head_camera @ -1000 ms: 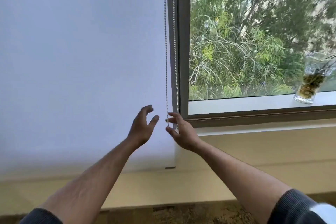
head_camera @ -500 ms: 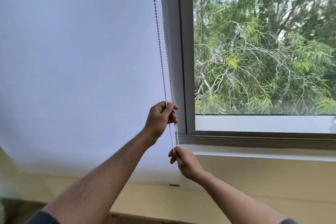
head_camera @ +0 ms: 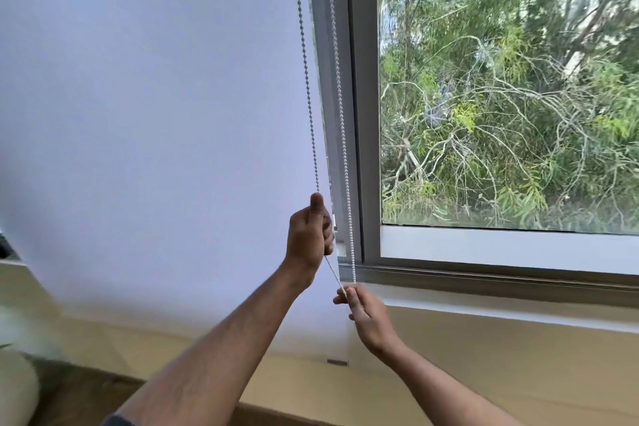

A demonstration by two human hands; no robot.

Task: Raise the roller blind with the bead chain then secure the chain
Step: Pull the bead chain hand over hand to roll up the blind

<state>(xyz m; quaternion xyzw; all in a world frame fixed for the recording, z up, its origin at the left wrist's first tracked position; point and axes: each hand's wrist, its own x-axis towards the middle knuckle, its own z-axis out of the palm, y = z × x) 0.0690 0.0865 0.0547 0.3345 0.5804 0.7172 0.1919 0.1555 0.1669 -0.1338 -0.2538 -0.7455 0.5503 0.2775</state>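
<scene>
Fingers of the left hand [head_camera: 308, 235] are curling shut around the left strand of the bead chain [head_camera: 308, 107], with the thumb pointing toward 12 o'clock along the beads. That fist is sitting just at 9 o'clock of the grey window frame [head_camera: 359, 135], in front of the white roller blind [head_camera: 145, 121].

Down at 5 o'clock from it, the right hand [head_camera: 368, 316] is pinching the bottom of the chain loop between thumb and forefinger, the other fingers folding loosely beneath. A short slanting length of chain is running between the two hands, and the right strand is rising from the right hand toward 12 o'clock, lying against the frame.

Blind fabric is hanging fully lowered, covering the left pane; its bottom bar [head_camera: 337, 362] is sitting low, at 7 o'clock of the right hand, in front of the beige wall [head_camera: 501, 367]. Toward 3 o'clock, the uncovered pane is showing green trees [head_camera: 511, 114] beyond the sill [head_camera: 501, 252].
</scene>
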